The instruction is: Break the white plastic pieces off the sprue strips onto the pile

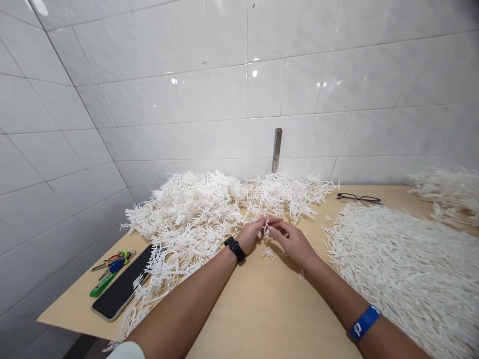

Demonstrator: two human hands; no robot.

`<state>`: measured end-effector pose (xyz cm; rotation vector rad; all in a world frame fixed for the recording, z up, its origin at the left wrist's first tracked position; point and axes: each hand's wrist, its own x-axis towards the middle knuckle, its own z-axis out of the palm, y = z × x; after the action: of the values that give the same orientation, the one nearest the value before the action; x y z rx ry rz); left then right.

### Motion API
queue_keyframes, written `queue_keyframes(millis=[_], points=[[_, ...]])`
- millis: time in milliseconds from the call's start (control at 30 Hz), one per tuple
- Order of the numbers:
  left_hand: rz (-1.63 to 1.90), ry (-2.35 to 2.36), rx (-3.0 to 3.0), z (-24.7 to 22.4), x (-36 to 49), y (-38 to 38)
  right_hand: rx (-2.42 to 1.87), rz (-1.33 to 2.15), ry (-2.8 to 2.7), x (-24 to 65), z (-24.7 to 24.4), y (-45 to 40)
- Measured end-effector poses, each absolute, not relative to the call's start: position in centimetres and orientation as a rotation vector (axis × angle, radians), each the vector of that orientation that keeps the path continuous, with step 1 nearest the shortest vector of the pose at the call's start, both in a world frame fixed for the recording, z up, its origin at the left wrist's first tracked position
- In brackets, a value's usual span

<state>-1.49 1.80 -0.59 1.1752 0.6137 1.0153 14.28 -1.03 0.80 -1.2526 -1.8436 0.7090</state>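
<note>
Near the middle of the wooden table (258, 309), my left hand (251, 234) and my right hand (294, 242) meet, fingers pinched around a small branched white plastic piece (266, 227). A black watch band is on the left wrist and a blue band on the right forearm. Just below the fingertips lie a few loose white bits (268, 254). A tangled heap of branched white pieces (194, 204) spreads behind and left of my left hand. To the right of my right hand is a wide, flatter pile of small white pieces (404, 269).
At the left edge lie a black phone (121, 289), partly under white pieces, and keys (117, 263) with a green tag. Black-framed glasses (359, 198) rest at the back right. Another white heap (449, 189) is at the far right. A metal bracket (277, 148) stands against the tiled wall.
</note>
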Motion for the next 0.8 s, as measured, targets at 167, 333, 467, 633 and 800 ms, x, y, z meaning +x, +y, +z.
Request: queue_keyframes(millis=[167,333,467,633,800], points=[[0.923,0.542,1.212,-0.7,-1.2,1.6,-1.175,0.746,-1.93,13.6,0.3,-0.9],[0.938,0.615,1.254,-1.0,-1.0,1.9,-1.114,0.853,-1.927,13.6,0.3,-1.1],[0.951,0.725,1.253,-1.3,-0.9,2.0,-1.153,0.948,-1.905,13.7,0.5,-1.4],[1.007,0.788,1.23,-1.5,-0.9,2.2,-1.158,0.981,-1.868,13.4,0.7,-1.7],[1.072,0.814,1.147,-1.9,-0.9,2.4,-1.105,1.037,-1.816,13.1,1.0,-1.9]])
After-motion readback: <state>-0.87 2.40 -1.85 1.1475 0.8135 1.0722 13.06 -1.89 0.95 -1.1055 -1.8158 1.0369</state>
